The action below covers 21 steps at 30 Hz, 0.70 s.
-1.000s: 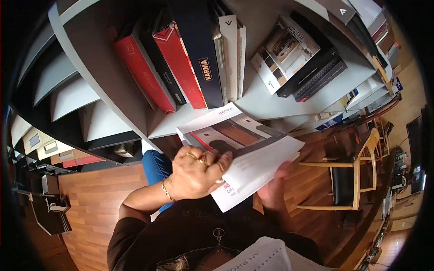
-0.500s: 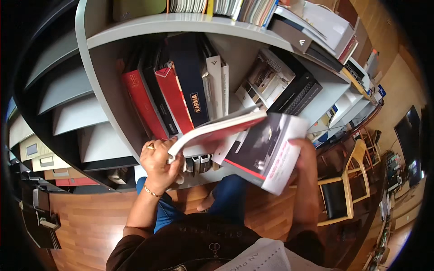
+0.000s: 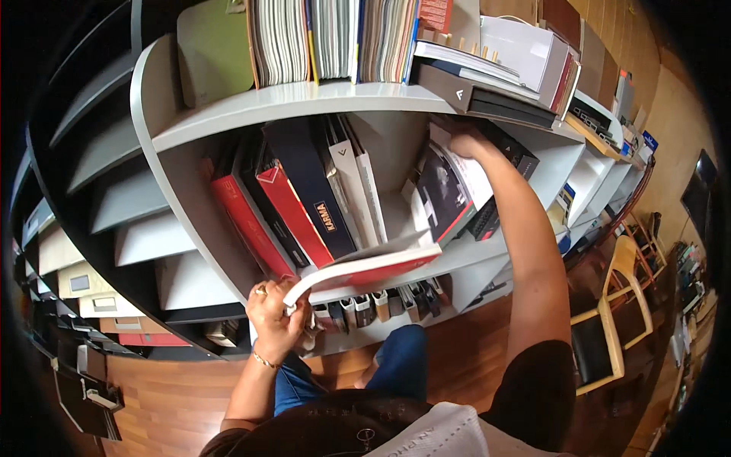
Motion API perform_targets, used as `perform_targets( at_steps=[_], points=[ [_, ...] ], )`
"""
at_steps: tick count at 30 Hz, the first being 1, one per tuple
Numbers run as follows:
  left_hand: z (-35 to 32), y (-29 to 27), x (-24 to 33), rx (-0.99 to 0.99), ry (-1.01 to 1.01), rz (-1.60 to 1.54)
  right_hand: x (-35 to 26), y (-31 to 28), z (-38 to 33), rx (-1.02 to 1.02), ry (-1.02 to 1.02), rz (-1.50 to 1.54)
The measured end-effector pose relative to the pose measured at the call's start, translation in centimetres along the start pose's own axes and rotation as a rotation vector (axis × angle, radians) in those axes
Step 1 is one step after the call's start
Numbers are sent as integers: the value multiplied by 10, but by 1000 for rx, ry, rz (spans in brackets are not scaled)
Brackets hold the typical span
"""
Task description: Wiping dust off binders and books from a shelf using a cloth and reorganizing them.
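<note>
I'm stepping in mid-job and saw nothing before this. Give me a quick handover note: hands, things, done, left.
Left hand: grips a red-covered book by its near end, held flat at the shelf front.
Right hand: raised into the same bay, on the top of a dark catalogue that leans among the stacked ones.
Done: catalogue is in the bay.
Left: red book is not yet shelved; the binders stand left of the gap.
</note>
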State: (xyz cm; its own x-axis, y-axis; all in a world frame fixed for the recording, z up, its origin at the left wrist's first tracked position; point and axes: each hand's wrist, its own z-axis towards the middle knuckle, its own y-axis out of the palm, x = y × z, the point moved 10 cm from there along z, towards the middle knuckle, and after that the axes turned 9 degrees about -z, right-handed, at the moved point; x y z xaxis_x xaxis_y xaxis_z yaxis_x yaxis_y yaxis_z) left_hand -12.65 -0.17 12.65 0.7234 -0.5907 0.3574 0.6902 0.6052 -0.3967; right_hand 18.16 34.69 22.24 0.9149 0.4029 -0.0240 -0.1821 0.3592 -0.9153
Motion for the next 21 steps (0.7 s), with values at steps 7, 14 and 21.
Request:
perform_targets(
  at_steps=[7,14,21],
  points=[
    [-6,11,6,-85,-38,29,7,17,49,60,-33,-331],
    [-4,26,11,-168,40,9,31,32,28,213,41,-588],
    [-9,45,4,-211,55,-42,24,-18,-56,468,-11,-371]
  ],
)
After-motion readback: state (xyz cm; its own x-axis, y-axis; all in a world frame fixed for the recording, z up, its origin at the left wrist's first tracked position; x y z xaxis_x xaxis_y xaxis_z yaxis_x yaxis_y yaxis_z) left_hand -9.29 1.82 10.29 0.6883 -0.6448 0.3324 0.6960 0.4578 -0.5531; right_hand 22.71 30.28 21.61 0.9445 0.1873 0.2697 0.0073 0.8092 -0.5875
